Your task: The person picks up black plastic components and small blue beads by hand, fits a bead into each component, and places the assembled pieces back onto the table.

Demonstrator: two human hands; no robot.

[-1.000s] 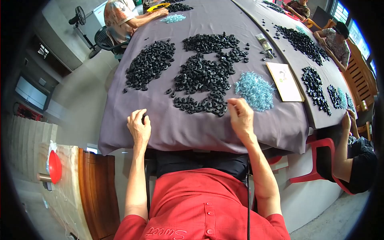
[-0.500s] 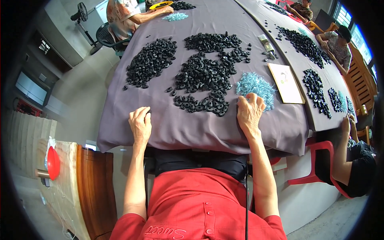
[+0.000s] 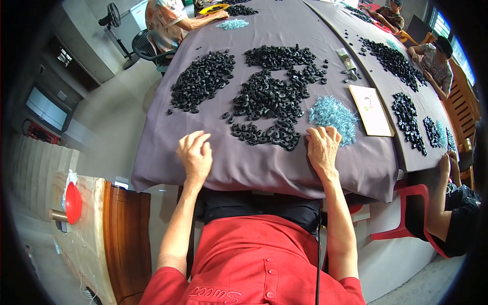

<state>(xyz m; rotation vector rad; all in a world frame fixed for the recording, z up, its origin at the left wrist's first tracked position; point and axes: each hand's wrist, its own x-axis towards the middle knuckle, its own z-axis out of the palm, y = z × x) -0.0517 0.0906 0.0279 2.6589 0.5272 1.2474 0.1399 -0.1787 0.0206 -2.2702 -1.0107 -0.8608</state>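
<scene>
- Your right grip [image 3: 322, 147] is at the near edge of the blue heap [image 3: 333, 114], fingers bent downward; you cannot tell whether anything is pinched under them.
- Your left grip [image 3: 195, 155] is well left of the blue heap, fingers loosely curled, thumb apart from them; its inside is hidden, so its contents cannot be told.
- The blue heap is loose, made of small, thin, glossy bits.
- Just left of it, you have a main black pile [image 3: 269, 96] of small, hard-looking, rounded pieces.
- Farther left of it lies an oval black pile [image 3: 203, 81].
- Right of it, a flat, pale rectangular board [image 3: 371, 111].
- Beneath it, the desk [image 3: 239, 168] wears matte mauve-grey cloth, softly creased.
</scene>
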